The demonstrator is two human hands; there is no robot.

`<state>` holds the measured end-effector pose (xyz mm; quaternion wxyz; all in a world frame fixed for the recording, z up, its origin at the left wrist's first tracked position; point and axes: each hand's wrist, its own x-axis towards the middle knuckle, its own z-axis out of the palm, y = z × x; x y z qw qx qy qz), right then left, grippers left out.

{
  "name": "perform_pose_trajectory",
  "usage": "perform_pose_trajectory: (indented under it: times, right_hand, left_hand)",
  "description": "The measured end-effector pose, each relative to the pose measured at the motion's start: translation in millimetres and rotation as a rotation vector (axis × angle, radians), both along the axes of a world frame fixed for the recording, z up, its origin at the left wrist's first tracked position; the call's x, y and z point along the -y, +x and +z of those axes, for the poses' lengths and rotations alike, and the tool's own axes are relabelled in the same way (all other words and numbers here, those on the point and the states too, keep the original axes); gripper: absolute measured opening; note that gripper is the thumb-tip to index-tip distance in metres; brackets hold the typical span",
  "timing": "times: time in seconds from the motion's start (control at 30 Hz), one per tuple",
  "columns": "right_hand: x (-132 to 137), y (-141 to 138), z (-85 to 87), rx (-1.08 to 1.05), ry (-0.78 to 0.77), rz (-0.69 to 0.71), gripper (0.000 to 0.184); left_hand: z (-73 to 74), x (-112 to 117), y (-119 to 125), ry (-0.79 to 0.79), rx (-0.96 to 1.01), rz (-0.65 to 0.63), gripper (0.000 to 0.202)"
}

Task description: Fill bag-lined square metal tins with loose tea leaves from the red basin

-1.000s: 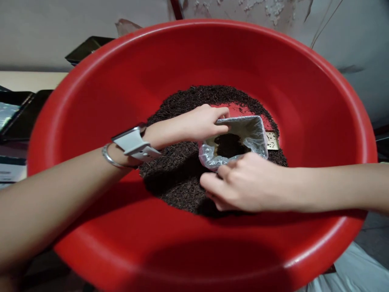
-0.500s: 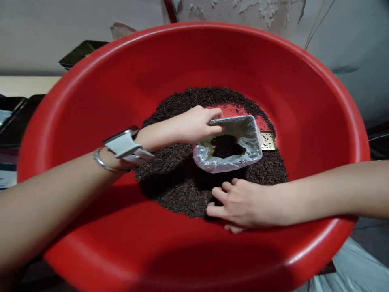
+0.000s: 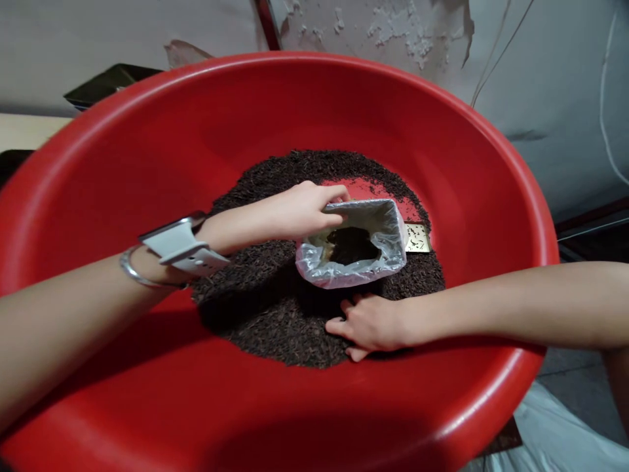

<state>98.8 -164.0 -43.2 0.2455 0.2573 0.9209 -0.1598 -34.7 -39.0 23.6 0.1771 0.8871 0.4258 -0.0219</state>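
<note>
My left hand (image 3: pixel 312 206) grips the far left rim of a small box lined with a clear plastic bag (image 3: pixel 351 275), thumb inside and fingers over the edge. Some dark material shows at the bottom of the box. Beneath it, dark loose tea leaves (image 3: pixel 275 328) are spread in a wide red basin (image 3: pixel 275 413). My right hand (image 3: pixel 371 324) is palm down at the near side of the leaves, just below the box. Its fingers are bent and apart, with the tips partly hidden among the leaves and in shadow.
A small gold-coloured flat piece (image 3: pixel 417 237) with scattered leaf bits lies right of the box. Beyond the basin's left rim stands a dark open box (image 3: pixel 111 82). A peeling wall (image 3: pixel 403 33) rises behind; whitish plastic sheeting (image 3: pixel 560 426) lies at lower right.
The view has shifted, so basin and box appear slightly farther left and lower. My right hand has moved closer under the box and deeper into the leaves. My left hand keeps its grip.
</note>
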Motion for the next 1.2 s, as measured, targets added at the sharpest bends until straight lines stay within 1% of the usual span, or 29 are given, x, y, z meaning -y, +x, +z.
perform_pose_trajectory:
  times: [0.13, 0.23, 0.3, 0.37, 0.43, 0.5, 0.57, 0.63, 0.67, 0.7, 0.77, 0.83, 0.87, 0.9, 0.97, 1.03, 1.07, 1.13, 1.2]
  right_hand:
    - [-2.7, 1.3, -3.9, -0.017, -0.049, -0.029, 0.045]
    - [-1.8, -0.2, -1.1, -0.033, -0.005, -0.038, 0.039]
    - [-1.6, -2.3, 6.5, -0.086, 0.052, -0.031, 0.035]
    - [-3.9, -4.3, 20.0, -0.170, 0.144, -0.017, 0.033]
    - [-10.8, -4.7, 37.9, -0.258, 0.278, -0.025, 0.034]
    - [-22.6, -2.4, 56.4, -0.304, 0.439, -0.104, 0.037]
    - [-36.8, 2.4, 71.1, -0.307, 0.589, -0.239, 0.040]
    - [-48.1, 7.1, 79.0, -0.303, 0.710, -0.337, 0.040]
    - [-51.0, 8.5, 80.1, -0.310, 0.748, -0.337, 0.039]
    - [-51.4, 8.8, 79.1, -0.326, 0.764, -0.298, 0.038]
    - [-44.9, 6.4, 70.8, -0.367, 0.714, -0.127, 0.033]
    - [-31.4, 2.3, 53.6, -0.391, 0.552, 0.078, 0.031]
    - [-23.8, 0.8, 42.0, -0.374, 0.445, 0.144, 0.032]
    - [-16.6, 0.3, 29.2, -0.337, 0.336, 0.174, 0.036]
    - [-5.6, 1.9, 3.4, -0.225, 0.168, 0.137, 0.053]
    - [-0.7, 5.1, -16.5, -0.184, 0.112, 0.106, 0.061]
    - [-0.1, 6.3, -22.5, -0.188, 0.113, 0.101, 0.061]
    - [-1.0, 7.0, -26.7, -0.201, 0.125, 0.087, 0.056]
    - [-2.3, 5.6, -23.7, -0.159, 0.092, 0.043, 0.047]
  left_hand:
    - [-1.5, -4.5, -5.9, 0.047, -0.043, 0.014, 0.040]
    - [-0.6, -4.4, -8.8, 0.162, -0.081, 0.068, 0.040]
    - [-0.5, -4.5, -9.2, 0.234, -0.082, 0.118, 0.043]
    - [-0.9, -6.1, -8.9, 0.271, -0.065, 0.169, 0.045]
    - [-1.3, -8.8, -8.6, 0.276, -0.046, 0.196, 0.044]
    - [-0.5, -11.0, -8.5, 0.265, -0.059, 0.196, 0.042]
    - [1.5, -11.7, -8.6, 0.255, -0.089, 0.156, 0.041]
    - [3.6, -11.1, -8.8, 0.257, -0.099, 0.123, 0.041]
    - [4.3, -10.8, -8.9, 0.254, -0.098, 0.120, 0.041]
    - [4.4, -10.5, -9.1, 0.251, -0.091, 0.119, 0.041]
    - [3.0, -10.8, -9.6, 0.242, -0.069, 0.153, 0.040]
    - [-0.1, -12.3, -10.1, 0.235, -0.037, 0.172, 0.039]
    - [-1.9, -13.4, -10.3, 0.235, -0.020, 0.180, 0.039]
    - [-3.5, -14.5, -10.4, 0.234, -0.006, 0.184, 0.039]
    - [-5.7, -16.4, -10.3, 0.229, 0.008, 0.186, 0.040]
    - [-6.3, -17.5, -10.1, 0.220, 0.007, 0.186, 0.041]
    - [-6.2, -17.8, -10.0, 0.216, 0.005, 0.185, 0.042]
    - [-5.6, -17.9, -9.9, 0.209, 0.005, 0.178, 0.042]
    - [-5.2, -17.7, -10.1, 0.204, 0.013, 0.166, 0.042]
